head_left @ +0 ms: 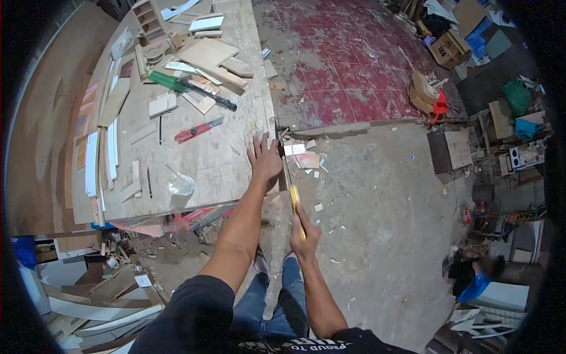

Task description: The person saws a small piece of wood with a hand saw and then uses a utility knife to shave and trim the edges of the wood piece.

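Observation:
My right hand [305, 236] is wrapped round the yellow handle of a hand saw [295, 200], off the right edge of the workbench [218, 159]. Its thin blade shows nearly edge-on, running forward along the bench edge beside my left hand [266, 160]. That left hand lies at the edge with its fingers spread and pressed down; whatever is under the palm is hidden. On the bench to its left are a red utility knife [198, 130], a green and black tool [191, 89] and a dark pencil-like stick [160, 130].
Wood offcuts [209, 56] and strips crowd the far and left bench. A clear plastic cup [181, 184] stands near the front edge. Small scraps [306, 159] litter the floor right of the bench. A person [476, 274] is at the lower right, by stacked boards.

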### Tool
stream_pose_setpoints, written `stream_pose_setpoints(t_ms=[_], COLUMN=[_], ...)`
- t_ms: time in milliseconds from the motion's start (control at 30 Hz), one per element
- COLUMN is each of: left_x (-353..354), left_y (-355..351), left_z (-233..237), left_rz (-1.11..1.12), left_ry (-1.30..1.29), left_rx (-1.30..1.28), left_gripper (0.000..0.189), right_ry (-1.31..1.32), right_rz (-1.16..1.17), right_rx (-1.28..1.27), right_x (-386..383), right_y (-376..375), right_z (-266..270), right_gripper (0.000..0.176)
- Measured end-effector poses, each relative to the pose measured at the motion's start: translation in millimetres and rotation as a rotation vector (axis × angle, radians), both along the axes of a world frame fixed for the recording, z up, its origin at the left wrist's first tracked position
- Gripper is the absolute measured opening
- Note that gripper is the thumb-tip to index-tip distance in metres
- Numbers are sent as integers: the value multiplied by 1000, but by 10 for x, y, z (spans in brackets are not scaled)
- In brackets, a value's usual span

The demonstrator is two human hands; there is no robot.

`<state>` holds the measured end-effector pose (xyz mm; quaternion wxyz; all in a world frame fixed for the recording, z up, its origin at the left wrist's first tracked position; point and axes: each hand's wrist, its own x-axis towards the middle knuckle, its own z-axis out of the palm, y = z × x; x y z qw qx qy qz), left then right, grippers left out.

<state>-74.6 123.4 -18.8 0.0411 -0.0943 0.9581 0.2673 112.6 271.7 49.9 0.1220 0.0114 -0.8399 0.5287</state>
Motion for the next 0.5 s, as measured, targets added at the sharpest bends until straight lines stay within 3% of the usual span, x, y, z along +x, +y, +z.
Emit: stream_pose_setpoints(t_ms=[133,167,200,267,300,400,500], left_x=[5,-2,-49,-4,-8,-11,29], left_y=[-2,-8,-31,-3,-6,-1,19], left_z=[21,2,29,19,21,-26,49], left_rz=[3,1,0,-4,-9,9,-9], left_ry=[-17,-17,-3,-31,-41,6,-62], left_rx=[19,5,3,-20,-10,-25,-17], left_gripper=[46,45,45,45,45,46,46], right_ry=[87,-71,-57,134,-7,-91,-24], right_rz=[-23,-13,-14,-7,7,17,-7], right_rx=[-71,-140,-143,-44,-43,-142,-125], right_x=[-318,-36,48,154,113,-525,29], right_y=[-93,-34,-44,-14,12,-158,-55], right_z=[-110,-16,65,178,173,153,158], right_gripper=[42,41,41,39,37,37,36])
